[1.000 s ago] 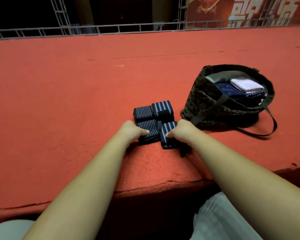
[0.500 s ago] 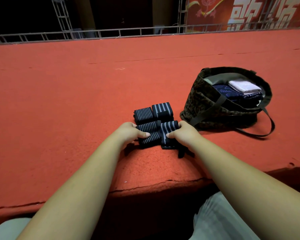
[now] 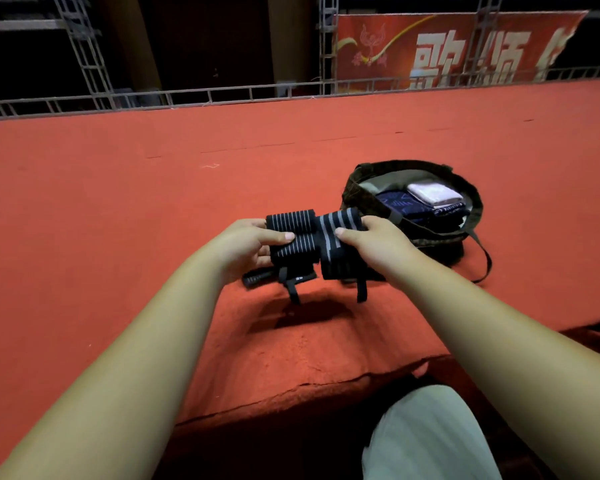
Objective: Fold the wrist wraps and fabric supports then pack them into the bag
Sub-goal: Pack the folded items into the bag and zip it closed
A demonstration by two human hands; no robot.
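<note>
The black ribbed elastic wrist wraps with grey stripes (image 3: 312,242) look like matt woven cloth, with thin flat black cloth straps (image 3: 361,289) hanging below. The red carpeted surface (image 3: 153,202) is rough, felt-like and matt, cracked along its near edge. To the right, the dark camouflage fabric bag (image 3: 357,199) is soft matt cloth holding a white folded towel (image 3: 433,194) of nubbly cloth. Far off, the grey truss railing (image 3: 187,97) looks like dull metal.

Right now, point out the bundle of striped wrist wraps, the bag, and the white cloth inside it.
striped wrist wraps (image 3: 314,242), head view, striped front of bundle.
bag (image 3: 352,199), head view, left camouflage wall.
white cloth (image 3: 433,194), head view, top face.
</note>
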